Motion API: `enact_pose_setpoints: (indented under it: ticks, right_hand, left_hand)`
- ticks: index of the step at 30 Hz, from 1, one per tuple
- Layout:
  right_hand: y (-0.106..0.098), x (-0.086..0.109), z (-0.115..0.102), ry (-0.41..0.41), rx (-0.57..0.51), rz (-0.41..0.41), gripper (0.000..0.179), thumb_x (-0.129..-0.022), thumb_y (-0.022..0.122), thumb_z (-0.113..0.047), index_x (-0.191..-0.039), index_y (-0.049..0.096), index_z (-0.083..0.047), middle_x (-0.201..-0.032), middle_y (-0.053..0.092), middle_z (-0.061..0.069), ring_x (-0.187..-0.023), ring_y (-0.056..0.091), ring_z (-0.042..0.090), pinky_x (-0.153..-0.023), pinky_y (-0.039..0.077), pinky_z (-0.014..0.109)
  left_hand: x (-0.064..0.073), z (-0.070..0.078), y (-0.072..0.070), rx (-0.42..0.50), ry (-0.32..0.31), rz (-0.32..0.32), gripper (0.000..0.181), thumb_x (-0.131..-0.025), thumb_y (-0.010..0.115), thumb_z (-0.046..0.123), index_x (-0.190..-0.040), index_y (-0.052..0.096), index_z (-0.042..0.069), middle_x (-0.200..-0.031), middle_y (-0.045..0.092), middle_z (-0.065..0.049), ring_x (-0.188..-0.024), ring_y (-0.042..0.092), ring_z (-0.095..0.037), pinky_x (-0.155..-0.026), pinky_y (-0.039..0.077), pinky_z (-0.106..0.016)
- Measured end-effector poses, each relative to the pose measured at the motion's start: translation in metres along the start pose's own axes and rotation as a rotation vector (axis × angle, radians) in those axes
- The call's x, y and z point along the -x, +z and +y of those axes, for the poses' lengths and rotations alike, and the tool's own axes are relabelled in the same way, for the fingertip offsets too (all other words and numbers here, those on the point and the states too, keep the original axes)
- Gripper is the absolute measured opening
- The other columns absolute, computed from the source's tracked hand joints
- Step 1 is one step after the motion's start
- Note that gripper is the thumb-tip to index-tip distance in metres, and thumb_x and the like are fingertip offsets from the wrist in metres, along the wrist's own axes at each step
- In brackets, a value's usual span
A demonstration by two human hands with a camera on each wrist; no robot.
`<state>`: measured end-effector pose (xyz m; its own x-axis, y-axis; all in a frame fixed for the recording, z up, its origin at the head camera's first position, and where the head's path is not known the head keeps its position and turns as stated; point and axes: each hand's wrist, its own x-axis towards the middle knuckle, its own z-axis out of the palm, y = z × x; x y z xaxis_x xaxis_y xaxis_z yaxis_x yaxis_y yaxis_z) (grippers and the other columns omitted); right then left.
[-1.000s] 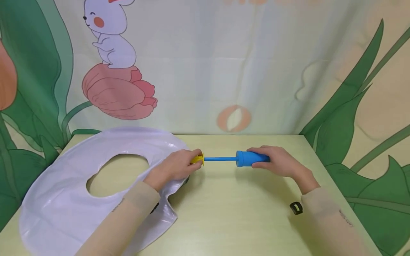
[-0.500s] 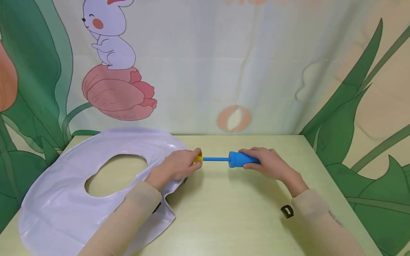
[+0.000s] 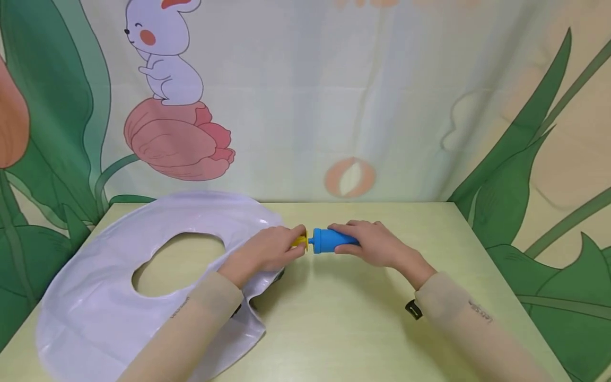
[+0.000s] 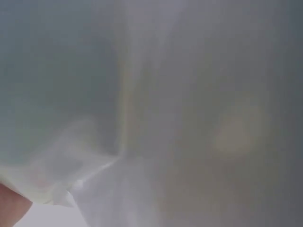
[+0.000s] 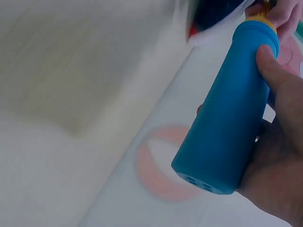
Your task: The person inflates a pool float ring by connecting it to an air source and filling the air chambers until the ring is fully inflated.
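A blue hand pump (image 3: 326, 241) lies level between my two hands, above the table. My right hand (image 3: 378, 242) grips its blue barrel; the right wrist view shows the thumb along the barrel (image 5: 226, 118) and small holes in its end. At the pump's other end, my left hand (image 3: 268, 247) holds the yellow end piece (image 3: 303, 241). Only a short bit of blue rod shows between yellow piece and barrel. Under my left forearm spreads a limp, pale lilac inflatable ring (image 3: 86, 305). Whether the pump joins the ring is hidden. The left wrist view is mostly blurred pale sheet (image 4: 142, 198).
The light table (image 3: 343, 334) meets a printed curtain (image 3: 296, 106) at its back edge. The ring takes up the table's left side. A small black buckle-like piece (image 3: 413, 310) hangs by my right sleeve.
My right hand has moved left with the blue barrel, and the rod has slid almost wholly into it. The left hand has stayed nearly in place on the yellow end.
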<state>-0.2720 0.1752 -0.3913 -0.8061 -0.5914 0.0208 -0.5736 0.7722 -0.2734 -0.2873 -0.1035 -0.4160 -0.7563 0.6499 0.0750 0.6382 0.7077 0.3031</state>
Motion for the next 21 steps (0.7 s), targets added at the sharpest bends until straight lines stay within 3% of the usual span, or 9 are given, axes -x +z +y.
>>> enact_pose_setpoints:
  ticks: [6, 14, 18, 21]
  right_hand:
    - [-0.02, 0.011, 0.028, 0.02, -0.028, 0.001, 0.06, -0.099, 0.068, -0.042, -0.152, 0.052, -0.018, -0.131, 0.064, 0.009, -0.117, 0.06, 0.029, -0.095, 0.042, 0.055]
    - [-0.028, 0.036, 0.07, 0.074, -0.136, 0.033, 0.06, -0.098, 0.07, -0.037, -0.152, 0.052, -0.018, -0.13, 0.063, 0.008, -0.114, 0.059, 0.029, -0.094, 0.049, 0.05]
    - [-0.027, 0.038, 0.076, 0.076, -0.15, 0.058, 0.057, -0.098, 0.071, -0.033, -0.15, 0.054, -0.017, -0.13, 0.063, 0.009, -0.114, 0.059, 0.03, -0.094, 0.049, 0.051]
    - [-0.024, 0.034, 0.069, 0.057, -0.135, 0.066, 0.057, -0.098, 0.071, -0.034, -0.15, 0.054, -0.017, -0.132, 0.063, 0.011, -0.115, 0.059, 0.032, -0.095, 0.047, 0.053]
  left_hand:
    - [0.006, -0.016, -0.009, 0.033, 0.005, 0.028, 0.014, -0.1, 0.047, 0.031, -0.108, 0.053, 0.021, -0.063, 0.044, 0.005, -0.06, 0.047, -0.015, -0.059, 0.038, -0.033]
    - [0.009, -0.026, -0.015, 0.073, -0.017, 0.017, 0.016, -0.101, 0.046, 0.031, -0.11, 0.056, 0.022, -0.067, 0.05, 0.004, -0.065, 0.052, -0.016, -0.065, 0.043, -0.035]
    - [0.009, -0.024, -0.017, 0.057, -0.002, 0.033, 0.017, -0.101, 0.046, 0.031, -0.111, 0.056, 0.021, -0.069, 0.052, 0.004, -0.066, 0.052, -0.017, -0.065, 0.043, -0.036]
    - [0.006, -0.02, -0.017, 0.025, 0.028, 0.061, 0.013, -0.099, 0.047, 0.028, -0.107, 0.054, 0.019, -0.068, 0.05, 0.004, -0.063, 0.051, -0.016, -0.062, 0.042, -0.035]
